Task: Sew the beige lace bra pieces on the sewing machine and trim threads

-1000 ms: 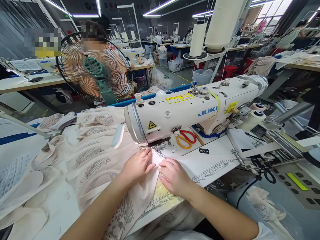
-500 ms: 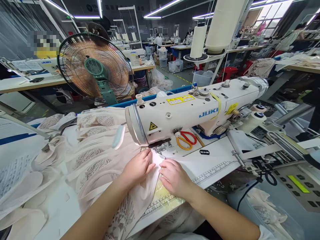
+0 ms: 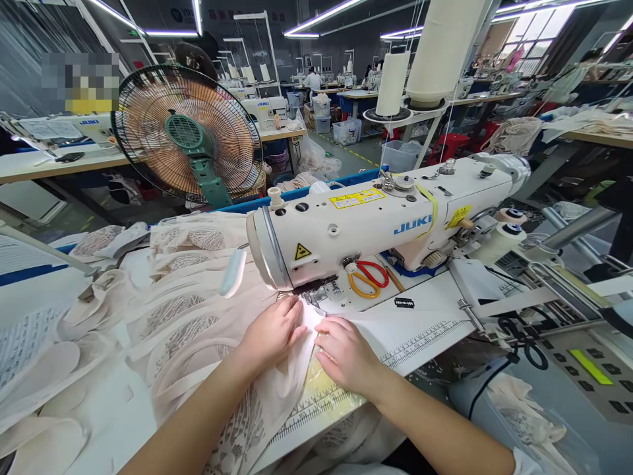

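My left hand (image 3: 271,332) lies flat on pale beige lace fabric (image 3: 198,330), fingers pointing toward the needle area (image 3: 309,295) of the white sewing machine (image 3: 376,218). Just to its right, my right hand (image 3: 346,353) presses the same fabric against the machine bed. The fingertips of both hands nearly meet over a fold of the cloth directly in front of the presser foot. The foot itself is mostly hidden under the machine head.
Red and orange scissors (image 3: 363,277) and a razor blade (image 3: 404,303) lie on the bed right of the needle. A standing fan (image 3: 188,135) is behind the fabric pile. Thread cones (image 3: 440,46) rise behind the machine. A control panel (image 3: 583,366) sits at right.
Both hands have crept slightly forward toward the needle with the fabric; otherwise the scene is the same.
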Demonstrator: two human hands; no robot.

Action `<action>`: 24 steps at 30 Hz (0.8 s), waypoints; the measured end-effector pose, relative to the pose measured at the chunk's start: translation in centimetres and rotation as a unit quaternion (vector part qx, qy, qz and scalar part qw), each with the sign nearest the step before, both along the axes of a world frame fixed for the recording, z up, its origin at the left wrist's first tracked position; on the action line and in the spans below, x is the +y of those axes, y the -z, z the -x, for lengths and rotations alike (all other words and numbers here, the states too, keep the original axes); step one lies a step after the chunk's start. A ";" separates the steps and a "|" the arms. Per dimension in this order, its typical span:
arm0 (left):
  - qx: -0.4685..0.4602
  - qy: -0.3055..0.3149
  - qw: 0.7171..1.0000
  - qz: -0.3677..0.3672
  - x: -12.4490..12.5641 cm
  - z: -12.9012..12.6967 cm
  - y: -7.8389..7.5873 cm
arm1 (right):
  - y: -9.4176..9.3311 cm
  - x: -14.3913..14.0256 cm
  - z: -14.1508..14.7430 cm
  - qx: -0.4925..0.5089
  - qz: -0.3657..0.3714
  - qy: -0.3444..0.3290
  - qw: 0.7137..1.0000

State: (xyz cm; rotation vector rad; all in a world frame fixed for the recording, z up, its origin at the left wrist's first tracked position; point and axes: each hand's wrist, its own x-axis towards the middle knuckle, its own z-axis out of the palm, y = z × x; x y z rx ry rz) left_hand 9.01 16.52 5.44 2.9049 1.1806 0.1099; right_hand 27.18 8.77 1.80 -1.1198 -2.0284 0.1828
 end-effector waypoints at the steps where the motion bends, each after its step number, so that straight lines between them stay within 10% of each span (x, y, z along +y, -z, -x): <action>1: 0.001 -0.001 1.000 0.000 0.0 0.0 0.0 | 0.0 0.0 0.0 0.002 0.002 0.000 1.000; 16: 0.006 0.002 1.000 -0.014 1.3 0.0 -1.8 | 0.2 0.1 0.0 0.005 0.000 -0.004 1.000; 24: 0.020 0.107 0.994 -0.015 -2.2 -0.7 -1.1 | -0.2 0.0 0.0 0.018 0.017 -0.009 1.000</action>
